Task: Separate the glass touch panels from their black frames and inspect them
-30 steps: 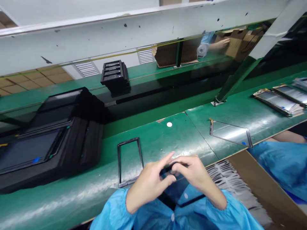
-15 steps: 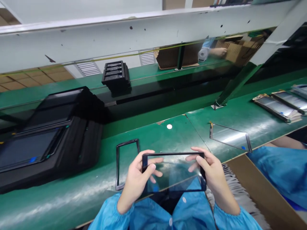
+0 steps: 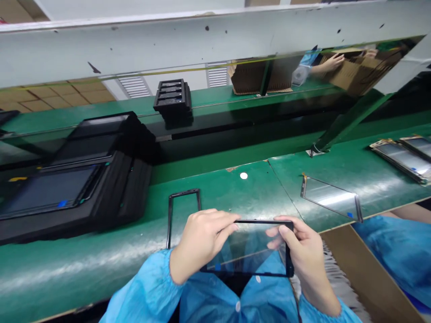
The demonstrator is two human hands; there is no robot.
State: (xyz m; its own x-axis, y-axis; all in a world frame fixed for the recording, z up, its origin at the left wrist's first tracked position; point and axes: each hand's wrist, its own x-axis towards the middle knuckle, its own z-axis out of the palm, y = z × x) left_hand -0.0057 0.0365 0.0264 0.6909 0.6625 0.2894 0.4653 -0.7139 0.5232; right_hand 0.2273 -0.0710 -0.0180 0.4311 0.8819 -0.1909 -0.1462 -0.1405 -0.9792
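In front of my body I hold a see-through touch panel with a black border and a small blue tab at its lower left. My right hand grips its right end, thumb in front and fingers showing through from behind. At the top edge, left of the middle, my left hand pinches the border between thumb and fingers and hides the panel's upper left corner. Just beyond my left hand, an empty black frame lies on the green bench, partly covered by that hand.
Stacked black trays stand at left, a screen on top. Another clear panel lies right, with stacked panels beyond. A green post rises from the bench. A co-worker's blue sleeve is at right; another person's hand touches cardboard.
My left hand has moved from the panel's left end to its top edge and now pinches there. My right hand keeps its grip. The view has shifted slightly left.
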